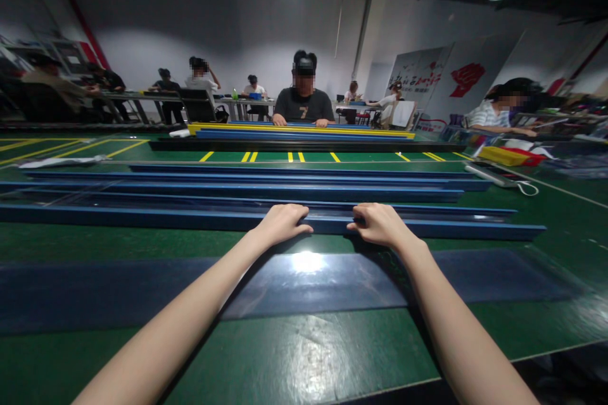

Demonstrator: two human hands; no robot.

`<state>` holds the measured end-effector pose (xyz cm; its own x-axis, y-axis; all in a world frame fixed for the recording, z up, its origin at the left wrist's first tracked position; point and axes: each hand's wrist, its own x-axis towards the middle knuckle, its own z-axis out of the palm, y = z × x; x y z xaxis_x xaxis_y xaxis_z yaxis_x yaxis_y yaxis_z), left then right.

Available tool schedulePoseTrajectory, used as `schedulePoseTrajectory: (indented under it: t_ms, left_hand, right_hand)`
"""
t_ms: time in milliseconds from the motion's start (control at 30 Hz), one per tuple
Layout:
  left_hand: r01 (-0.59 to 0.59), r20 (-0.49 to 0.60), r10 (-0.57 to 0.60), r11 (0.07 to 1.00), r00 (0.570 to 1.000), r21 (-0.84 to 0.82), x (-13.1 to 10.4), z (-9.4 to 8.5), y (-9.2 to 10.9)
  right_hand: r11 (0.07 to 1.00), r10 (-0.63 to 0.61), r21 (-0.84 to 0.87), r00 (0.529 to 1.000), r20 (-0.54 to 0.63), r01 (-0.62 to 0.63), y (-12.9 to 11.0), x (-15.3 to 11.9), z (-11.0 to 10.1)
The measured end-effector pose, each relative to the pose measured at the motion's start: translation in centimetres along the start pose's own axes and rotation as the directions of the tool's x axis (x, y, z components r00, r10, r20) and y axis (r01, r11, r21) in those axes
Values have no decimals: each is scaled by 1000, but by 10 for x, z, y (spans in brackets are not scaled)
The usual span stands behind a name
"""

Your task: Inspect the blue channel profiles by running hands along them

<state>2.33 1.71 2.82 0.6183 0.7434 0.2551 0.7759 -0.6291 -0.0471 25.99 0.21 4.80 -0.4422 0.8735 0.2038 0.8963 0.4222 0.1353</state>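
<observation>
My left hand point(284, 224) and my right hand point(379, 224) are closed over the near blue plastic channel strip point(166, 218), a short gap between them. Each thumb lies along its front wall, while the fingers curl over the upper edge and are partly hidden. The strip runs from side to side across the green table point(285, 361). Just behind lie more long blue strips point(308, 191), parallel to it. In front of my hands, a flat clear plastic sheet point(266, 294) lies under my forearms and reflects a lamp.
Yellow strips point(285, 131) and a black strip point(266, 146) lie farther back, where a seated co-worker point(304, 104) rests both hands. A white device with a cord loop point(494, 175) and a red and yellow tray point(513, 155) are at right. Other people sit at tables behind.
</observation>
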Motion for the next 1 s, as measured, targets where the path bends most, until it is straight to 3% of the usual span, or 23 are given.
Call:
schedulePoseTrajectory:
  t_ms: [200, 467, 733, 1000]
  left_hand:
    - [-65, -52, 68, 996, 996, 57, -3, 6, 3]
    - [-29, -161, 49, 991, 986, 128, -5, 17, 8]
    - [-16, -168, 43, 988, 985, 154, -5, 18, 9]
    - [-15, -174, 38, 991, 984, 129, -5, 18, 10]
  right_hand:
    - [1000, -5, -13, 999, 35, 5, -4, 0, -1]
    - [1000, -14, 8, 997, 72, 13, -12, 1, -2]
    - [995, -101, -1, 994, 38, 101, -21, 5, 10]
    - [994, -107, 31, 994, 34, 106, -26, 6, 14]
